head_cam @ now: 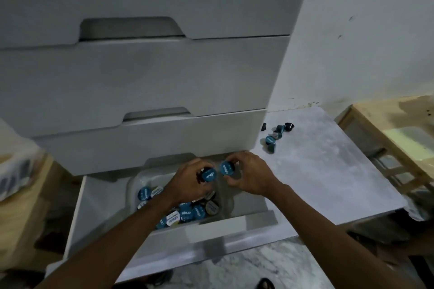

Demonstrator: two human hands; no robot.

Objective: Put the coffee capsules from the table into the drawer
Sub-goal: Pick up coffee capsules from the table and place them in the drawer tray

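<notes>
The bottom drawer (211, 230) of a white cabinet stands pulled out. Inside it a clear plastic tub (133, 185) holds several blue-lidded and white-lidded coffee capsules (187, 212). Above the tub, my left hand (187, 183) grips a blue-lidded capsule (209, 175). Right beside it, my right hand (249, 176) pinches a second blue-lidded capsule (226, 168). The two capsules almost touch. Several more capsules (273, 137) lie loose on the grey table (328, 171) to the right, near the wall.
Closed white drawers (141, 82) rise above the open one. A wooden frame (385, 138) stands right of the table. A wooden surface with a pale bundle (14, 171) lies at the left. Marble floor (270, 265) shows below the drawer front.
</notes>
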